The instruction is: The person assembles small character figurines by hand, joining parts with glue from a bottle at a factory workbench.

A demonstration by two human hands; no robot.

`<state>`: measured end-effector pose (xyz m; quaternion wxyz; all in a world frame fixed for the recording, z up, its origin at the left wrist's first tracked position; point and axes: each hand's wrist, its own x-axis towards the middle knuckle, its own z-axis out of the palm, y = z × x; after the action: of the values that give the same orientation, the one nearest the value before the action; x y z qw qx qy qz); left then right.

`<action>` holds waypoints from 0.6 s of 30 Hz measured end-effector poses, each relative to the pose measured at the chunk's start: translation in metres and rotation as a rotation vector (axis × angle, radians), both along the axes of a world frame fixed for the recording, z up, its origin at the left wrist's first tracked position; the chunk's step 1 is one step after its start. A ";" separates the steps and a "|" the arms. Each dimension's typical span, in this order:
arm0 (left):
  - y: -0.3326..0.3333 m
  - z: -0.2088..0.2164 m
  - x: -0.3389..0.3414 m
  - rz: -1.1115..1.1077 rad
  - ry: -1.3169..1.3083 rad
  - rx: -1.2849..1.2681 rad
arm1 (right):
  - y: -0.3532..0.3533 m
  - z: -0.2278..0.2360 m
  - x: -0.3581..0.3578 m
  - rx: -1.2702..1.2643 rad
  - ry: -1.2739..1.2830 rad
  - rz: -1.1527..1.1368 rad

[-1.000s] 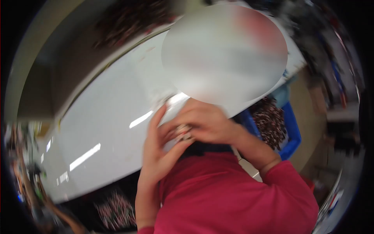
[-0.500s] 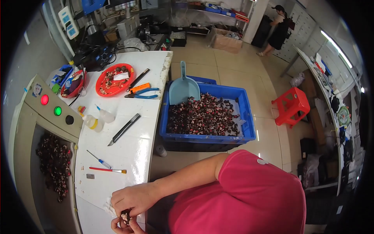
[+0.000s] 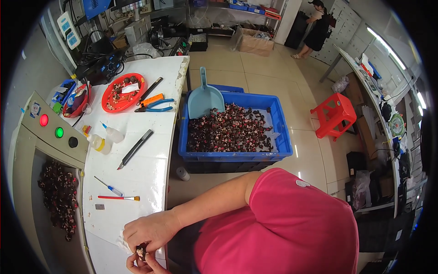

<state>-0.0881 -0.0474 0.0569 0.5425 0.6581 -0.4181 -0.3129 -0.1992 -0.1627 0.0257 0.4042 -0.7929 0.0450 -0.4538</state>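
Observation:
My right hand point(image 3: 148, 230) reaches in from a pink sleeve to the near edge of the white worktable point(image 3: 137, 182). Just below it, my left hand point(image 3: 145, 266) is cut off by the picture's lower edge. Between the fingers of both hands sits a small dark part with a pale spot point(image 3: 142, 250). A crumpled white scrap point(image 3: 123, 244) lies beside the hands.
On the table are a red-handled brush point(image 3: 119, 197), a small blue screwdriver point(image 3: 108, 186), a black knife point(image 3: 135, 149), two squeeze bottles point(image 3: 107, 137), pliers point(image 3: 155, 106) and a red tray point(image 3: 122, 92). A blue crate point(image 3: 235, 155) of dark parts with a scoop point(image 3: 205, 98) stands on the floor. A red stool point(image 3: 335, 114) and a person point(image 3: 319, 27) are farther off.
The view has swung from a blurred look at the hands to the table and crate, then settled. The hands remain together on the small part at the table edge.

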 end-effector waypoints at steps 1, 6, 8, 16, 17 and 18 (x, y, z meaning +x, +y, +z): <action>0.000 0.001 -0.001 -0.008 0.011 -0.010 | 0.000 0.000 -0.001 -0.005 -0.002 -0.001; 0.000 -0.003 0.001 -0.004 -0.022 -0.009 | 0.000 0.000 0.000 -0.020 -0.004 -0.006; -0.001 -0.005 0.003 0.000 -0.027 -0.004 | -0.001 -0.002 0.001 -0.026 -0.005 -0.009; -0.010 -0.011 0.009 0.017 -0.063 -0.015 | -0.008 -0.009 0.009 -0.009 0.006 -0.009; -0.010 -0.012 0.009 0.017 -0.062 -0.015 | -0.008 -0.010 0.010 -0.009 0.007 -0.009; -0.011 -0.013 0.010 0.010 -0.048 -0.031 | -0.009 -0.011 0.011 -0.005 0.006 -0.010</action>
<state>-0.0782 -0.0580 0.0441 0.5439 0.6591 -0.4324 -0.2879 -0.1879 -0.1714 0.0150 0.3996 -0.7952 0.0491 -0.4534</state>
